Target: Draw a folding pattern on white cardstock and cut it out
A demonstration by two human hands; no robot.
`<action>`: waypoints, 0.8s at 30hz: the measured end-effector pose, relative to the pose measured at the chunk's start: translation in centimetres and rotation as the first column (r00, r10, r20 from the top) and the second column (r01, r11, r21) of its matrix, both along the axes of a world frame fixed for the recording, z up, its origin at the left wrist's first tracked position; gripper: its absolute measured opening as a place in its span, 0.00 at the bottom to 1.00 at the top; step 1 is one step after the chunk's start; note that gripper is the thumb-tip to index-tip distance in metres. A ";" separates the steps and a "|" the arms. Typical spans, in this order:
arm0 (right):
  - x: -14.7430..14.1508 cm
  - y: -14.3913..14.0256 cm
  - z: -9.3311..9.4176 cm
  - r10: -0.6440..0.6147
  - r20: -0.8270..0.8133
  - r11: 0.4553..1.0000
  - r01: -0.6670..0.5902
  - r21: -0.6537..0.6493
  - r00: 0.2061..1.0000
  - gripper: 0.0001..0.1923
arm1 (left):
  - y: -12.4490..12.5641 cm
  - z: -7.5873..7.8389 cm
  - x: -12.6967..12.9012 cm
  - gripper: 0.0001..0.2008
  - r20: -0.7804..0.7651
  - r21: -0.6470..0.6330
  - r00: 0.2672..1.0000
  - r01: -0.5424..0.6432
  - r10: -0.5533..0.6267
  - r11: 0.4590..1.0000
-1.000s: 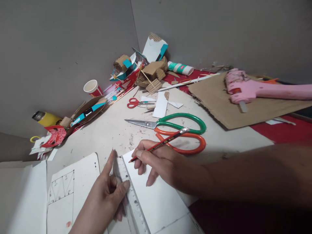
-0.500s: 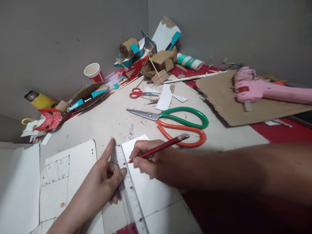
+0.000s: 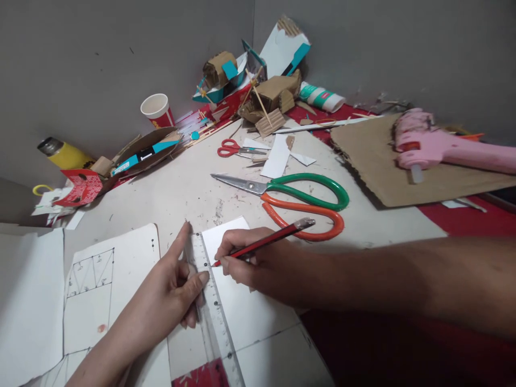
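Note:
My left hand (image 3: 173,290) grips a clear plastic ruler (image 3: 212,312), thumb pressed on its top face and index finger stretched along the far end. The ruler lies along the left edge of a white sheet of card (image 3: 258,322), which has a dark line drawn across its lower part. In my right hand (image 3: 250,260) is a red and black pencil (image 3: 266,242), pinched near the point. Its tip meets the card right beside the ruler's marked edge. Left of my left hand lies an open notebook (image 3: 137,258) with a sketch of a rectangle and diagonals.
Large scissors (image 3: 258,187) with green and orange handles lie beyond my right hand, small red scissors (image 3: 229,149) behind them. A pink glue gun (image 3: 439,148) rests on cardboard (image 3: 371,172) at right. Paper cup (image 3: 157,110), yellow bottle (image 3: 70,156) and cardboard models (image 3: 274,94) stand behind.
The view has shifted slightly, so background things sit a little further right. Both hands, the ruler and the pencil keep nearly the same place on the card.

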State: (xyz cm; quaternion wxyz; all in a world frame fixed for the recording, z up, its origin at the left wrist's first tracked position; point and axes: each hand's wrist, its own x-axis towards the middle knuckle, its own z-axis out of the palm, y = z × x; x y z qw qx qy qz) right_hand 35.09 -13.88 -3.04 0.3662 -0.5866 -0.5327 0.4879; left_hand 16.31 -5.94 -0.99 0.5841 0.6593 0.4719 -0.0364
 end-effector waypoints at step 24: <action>0.2 0.1 0.1 0.041 0.055 0.998 -0.043 0.046 0.998 0.05 | 0.4 0.3 -0.5 0.45 0.018 -0.055 1.000 0.010 -0.009 0.998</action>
